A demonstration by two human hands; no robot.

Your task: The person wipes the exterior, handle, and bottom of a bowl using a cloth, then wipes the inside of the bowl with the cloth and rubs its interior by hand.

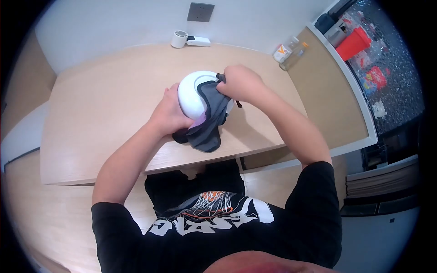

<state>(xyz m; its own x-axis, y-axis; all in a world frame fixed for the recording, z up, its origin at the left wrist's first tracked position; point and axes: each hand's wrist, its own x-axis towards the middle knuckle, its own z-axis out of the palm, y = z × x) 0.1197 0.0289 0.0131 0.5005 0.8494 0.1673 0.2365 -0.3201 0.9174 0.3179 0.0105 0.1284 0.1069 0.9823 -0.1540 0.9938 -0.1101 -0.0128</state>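
Observation:
A rounded white object (190,96) is held above the light wooden desk, near its front edge. My left hand (172,111) grips its left side, thumb toward the bottom by a small purple patch (198,120). Dark grey cloth (210,129) with black edging covers the right part of the white object and hangs below it. My right hand (239,84) is closed on the black edge of the cloth at the upper right. What lies inside the white object is hidden.
A white roll (179,39) and a small white device (199,41) lie by the wall under a socket plate (200,12). Bottles (295,57) stand at the back right corner. Beyond the divider are a red container (353,43) and packets on a dark speckled surface.

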